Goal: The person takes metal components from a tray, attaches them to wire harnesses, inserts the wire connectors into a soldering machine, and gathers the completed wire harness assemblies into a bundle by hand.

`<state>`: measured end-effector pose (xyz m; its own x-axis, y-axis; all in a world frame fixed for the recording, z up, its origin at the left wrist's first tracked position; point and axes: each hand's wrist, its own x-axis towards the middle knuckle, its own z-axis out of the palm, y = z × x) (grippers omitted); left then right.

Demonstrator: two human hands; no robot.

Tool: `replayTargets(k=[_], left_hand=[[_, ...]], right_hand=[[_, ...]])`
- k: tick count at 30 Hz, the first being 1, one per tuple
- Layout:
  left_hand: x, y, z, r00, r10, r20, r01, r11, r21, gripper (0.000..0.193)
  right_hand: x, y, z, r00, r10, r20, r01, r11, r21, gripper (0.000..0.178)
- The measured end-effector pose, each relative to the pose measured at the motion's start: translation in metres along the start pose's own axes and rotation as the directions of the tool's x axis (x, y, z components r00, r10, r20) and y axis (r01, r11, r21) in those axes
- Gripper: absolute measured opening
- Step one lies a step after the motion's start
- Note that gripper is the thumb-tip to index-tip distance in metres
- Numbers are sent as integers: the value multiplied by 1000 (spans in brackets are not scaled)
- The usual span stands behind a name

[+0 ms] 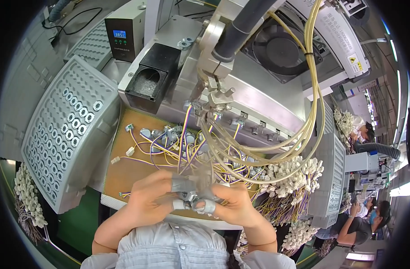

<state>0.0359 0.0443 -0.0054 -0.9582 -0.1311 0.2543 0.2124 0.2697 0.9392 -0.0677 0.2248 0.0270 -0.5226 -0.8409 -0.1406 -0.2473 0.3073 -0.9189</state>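
My left hand (pixel 149 197) and my right hand (pixel 235 204) meet close in front of me, at the near edge of a brown work mat (pixel 119 172). Grey tape wraps some fingertips on both. Between them is a small silver metal part (pixel 190 196), pinched from both sides; its exact kind is too small to tell, and the fingers cover much of it. Just beyond my hands lie several small round motors (pixel 171 135) in a loose heap, with yellow and purple wires (pixel 157 154) ending in white connectors (pixel 130 151).
A grey tray (pixel 57 121) of metal rings stands tilted at left. Behind the mat are a black box with a round opening (pixel 146 83) and a metal fixture (pixel 218 101) with clear hoses (pixel 319 103). Bundled white connectors (pixel 294 172) lie right. Other people (pixel 368 219) sit far right.
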Motion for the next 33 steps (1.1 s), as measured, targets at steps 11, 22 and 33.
replayTargets(k=[11,22,33], left_hand=[[5,-2,9,999,31,16,-32,999,42,30],[12,0,15,991,-121,-58,116,990,-75,27],[18,-1,9,947,321,10,-307,895,323,29]], right_hand=[[2,0,-16,984,122,133,-140,981,135,12],[-2,-2,-16,992,116,53,-117,993,25,14],[5,24,-21,866,387,316,-495,755,430,19]])
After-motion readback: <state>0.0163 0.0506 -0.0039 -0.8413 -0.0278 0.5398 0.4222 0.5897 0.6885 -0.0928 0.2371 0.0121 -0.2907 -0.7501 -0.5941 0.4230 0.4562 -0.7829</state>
